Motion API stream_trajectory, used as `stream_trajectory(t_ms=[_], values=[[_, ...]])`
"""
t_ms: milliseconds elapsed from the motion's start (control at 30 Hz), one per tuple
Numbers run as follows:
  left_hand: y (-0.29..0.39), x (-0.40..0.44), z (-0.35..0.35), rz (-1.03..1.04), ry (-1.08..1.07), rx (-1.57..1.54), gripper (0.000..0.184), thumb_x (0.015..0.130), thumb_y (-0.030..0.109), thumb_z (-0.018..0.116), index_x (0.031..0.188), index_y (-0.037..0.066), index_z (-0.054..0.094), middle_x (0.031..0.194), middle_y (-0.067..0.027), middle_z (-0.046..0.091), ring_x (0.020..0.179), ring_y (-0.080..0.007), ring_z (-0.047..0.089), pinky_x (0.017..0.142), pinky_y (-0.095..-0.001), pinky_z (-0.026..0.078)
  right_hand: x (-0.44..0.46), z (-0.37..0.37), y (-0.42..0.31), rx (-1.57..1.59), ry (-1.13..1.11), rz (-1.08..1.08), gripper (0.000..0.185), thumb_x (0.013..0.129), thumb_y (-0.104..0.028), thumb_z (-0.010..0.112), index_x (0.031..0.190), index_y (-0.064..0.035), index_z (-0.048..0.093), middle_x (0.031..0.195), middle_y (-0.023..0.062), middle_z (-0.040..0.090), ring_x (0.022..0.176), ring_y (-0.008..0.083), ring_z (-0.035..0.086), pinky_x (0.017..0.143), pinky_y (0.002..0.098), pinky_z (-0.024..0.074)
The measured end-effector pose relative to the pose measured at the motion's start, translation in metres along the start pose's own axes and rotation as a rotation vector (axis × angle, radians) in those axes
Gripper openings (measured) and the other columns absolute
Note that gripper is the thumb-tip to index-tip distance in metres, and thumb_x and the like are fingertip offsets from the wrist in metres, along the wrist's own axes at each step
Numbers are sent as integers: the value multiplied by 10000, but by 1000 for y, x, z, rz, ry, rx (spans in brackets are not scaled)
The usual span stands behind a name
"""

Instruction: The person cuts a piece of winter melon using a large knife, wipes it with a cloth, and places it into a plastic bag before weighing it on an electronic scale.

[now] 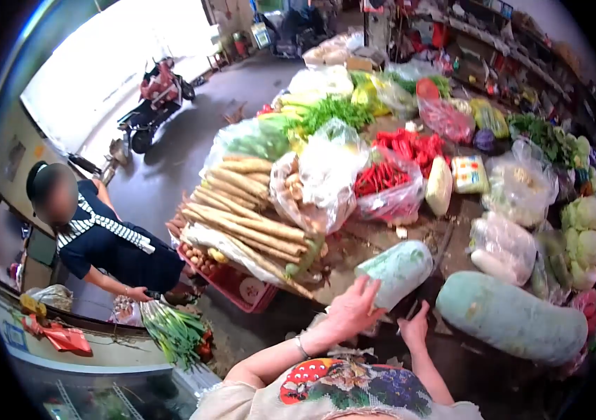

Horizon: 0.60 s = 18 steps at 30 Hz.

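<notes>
A pale green cut piece of winter melon [399,269] lies at the near edge of the table. My left hand [354,308] is at its near left end, fingers spread, seemingly touching it without wrapping round it. To the right, my right hand [415,325] is closed around something thin and dark, too small and shadowed to name. This hand is just below the melon piece, apart from it. A much larger whole winter melon [511,318] rests on its side at the right of my right hand.
Long brown roots [245,210], bagged red chillies [385,175] and wrapped white radishes [501,245] crowd the table. A red crate [256,297] stands at the table's left. One person [126,252] stands further left near green onions [172,332]. A scooter [154,105] is parked behind.
</notes>
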State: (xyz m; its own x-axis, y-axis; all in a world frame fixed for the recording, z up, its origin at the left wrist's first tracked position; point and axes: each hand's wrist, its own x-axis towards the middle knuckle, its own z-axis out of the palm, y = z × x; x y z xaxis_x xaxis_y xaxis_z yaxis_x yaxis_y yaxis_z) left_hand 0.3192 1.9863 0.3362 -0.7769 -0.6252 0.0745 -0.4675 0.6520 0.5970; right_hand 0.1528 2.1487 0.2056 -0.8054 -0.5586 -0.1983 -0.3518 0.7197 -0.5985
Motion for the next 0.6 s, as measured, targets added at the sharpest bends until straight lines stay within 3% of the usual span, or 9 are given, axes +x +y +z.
stream_trajectory(t_ms=[67,100,200,233,267,433,467,567,600], values=[[16,16,10,20,-23,57,736,795,456,715,1370,94,430,1391,-238,417,1042,-412,616,816,-450,548,1,3,15,443,-29,103,726,749,-26,654,1360,-128,275,1020,197,562,683,318,643,562,421,540],[22,22,13,18,-50,68,732,801,456,706,1369,94,421,1388,-235,398,984,-425,633,767,-466,557,3,11,28,745,-32,214,615,774,30,582,1295,-158,313,878,114,525,505,192,540,406,326,453],[30,32,28,-39,-155,100,708,808,437,705,1354,92,416,1356,-217,398,901,-416,655,685,-471,565,23,40,82,854,46,316,559,785,45,555,1256,-155,330,849,97,527,477,179,506,406,314,431],[27,31,36,-12,-111,125,649,824,396,691,1332,100,416,1325,-203,396,842,-405,662,613,-465,561,7,7,31,977,16,388,514,813,39,546,1238,-158,336,811,76,512,469,157,484,376,294,378],[23,34,42,-10,-112,124,649,824,396,691,1332,100,416,1325,-203,396,842,-405,662,613,-465,561,6,9,27,978,19,389,514,813,39,546,1238,-158,336,811,76,512,469,157,484,376,294,378],[18,45,38,-144,-176,142,637,840,300,660,1390,157,371,1424,-204,339,857,-399,660,654,-468,559,16,54,77,723,206,69,460,848,6,568,1235,-167,389,760,35,474,444,106,420,359,260,309],[19,48,33,-220,-220,148,642,840,293,661,1398,173,368,1455,-201,321,859,-401,659,677,-472,558,14,55,80,715,221,36,487,850,11,565,1274,-149,388,845,32,490,517,98,438,414,244,332],[4,52,34,-195,-133,108,593,832,268,672,1363,177,424,1450,-198,354,856,-419,652,694,-472,553,0,42,54,775,292,-62,575,856,25,558,1390,-96,383,1099,24,540,737,72,490,577,197,400],[-8,52,42,-134,-57,93,600,820,257,690,1354,167,432,1418,-198,394,870,-425,646,700,-474,549,-12,24,43,886,104,75,603,864,14,552,1430,-34,347,1319,96,481,1167,199,494,1001,331,400]])
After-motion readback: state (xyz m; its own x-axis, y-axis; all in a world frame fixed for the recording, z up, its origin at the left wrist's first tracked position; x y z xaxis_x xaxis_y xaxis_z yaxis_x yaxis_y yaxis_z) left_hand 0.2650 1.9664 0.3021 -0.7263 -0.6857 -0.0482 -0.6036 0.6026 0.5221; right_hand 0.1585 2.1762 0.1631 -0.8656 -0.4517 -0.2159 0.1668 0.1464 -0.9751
